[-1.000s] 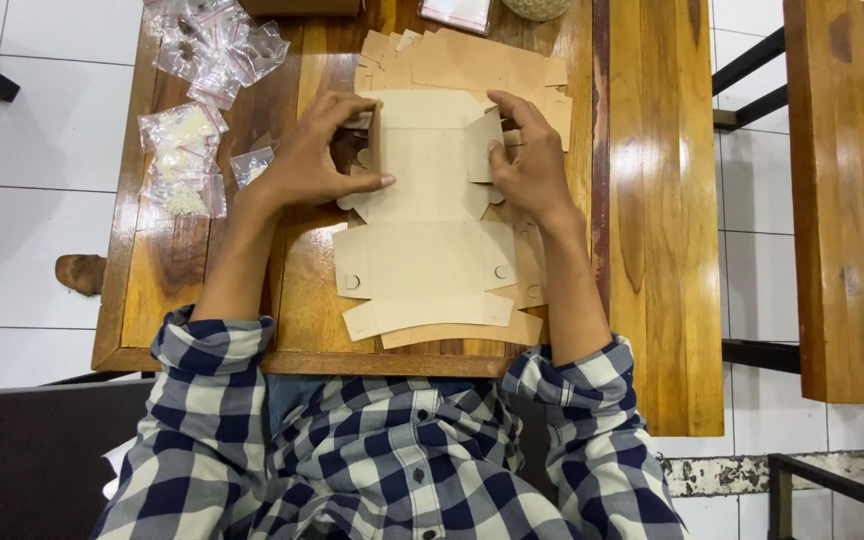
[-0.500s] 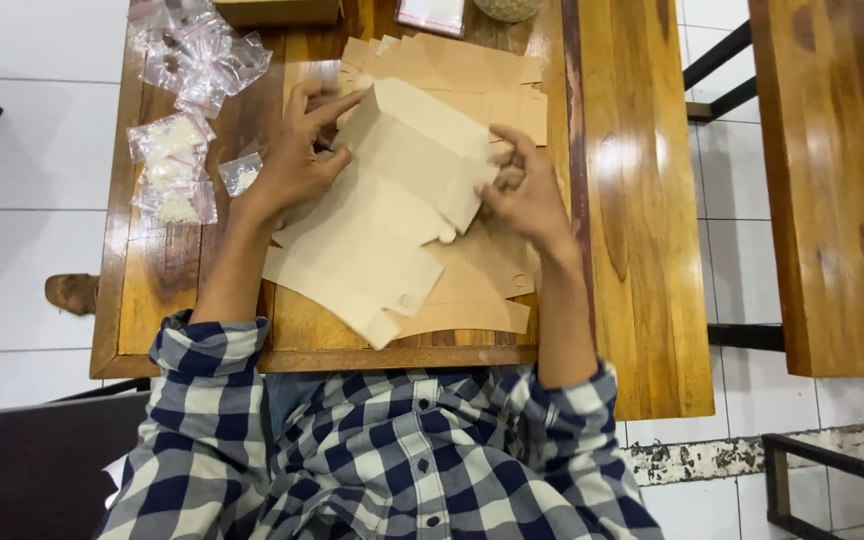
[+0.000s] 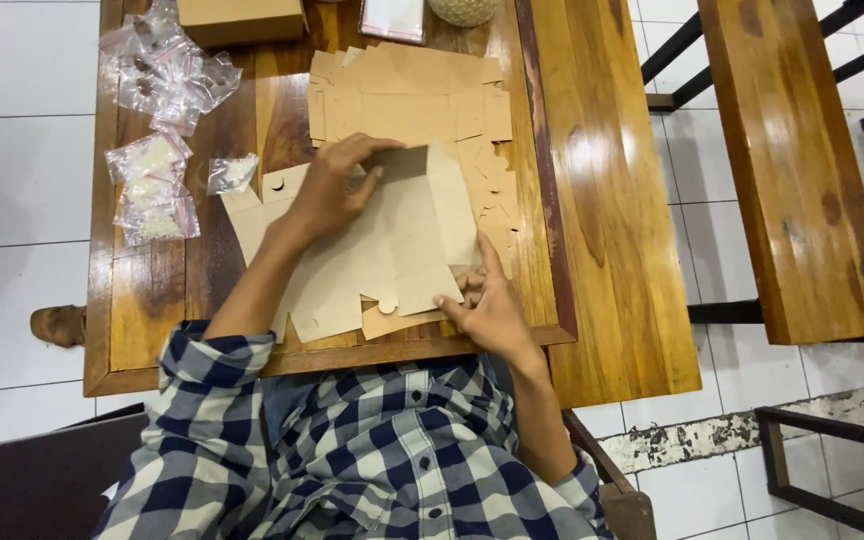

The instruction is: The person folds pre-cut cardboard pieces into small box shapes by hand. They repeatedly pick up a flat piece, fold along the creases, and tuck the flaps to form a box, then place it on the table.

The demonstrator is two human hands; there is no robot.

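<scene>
A flat brown cardboard box blank (image 3: 407, 245) lies skewed on the wooden table (image 3: 202, 290), one panel raised. My left hand (image 3: 337, 185) presses on its upper middle, fingers curled over a fold. My right hand (image 3: 487, 305) grips its lower right edge near the table's front rim. Under and behind it lies a stack of more flat box blanks (image 3: 412, 95).
Several small clear plastic bags with pale contents (image 3: 157, 130) sit at the table's left. A folded brown box (image 3: 242, 18) stands at the far edge beside a clear packet (image 3: 392, 18) and a round woven object (image 3: 464, 10). Wooden benches (image 3: 797, 160) stand to the right.
The blank has been turned from lying straight to skewed leftward. My left hand moved onto its top; my right hand dropped to its lower right edge.
</scene>
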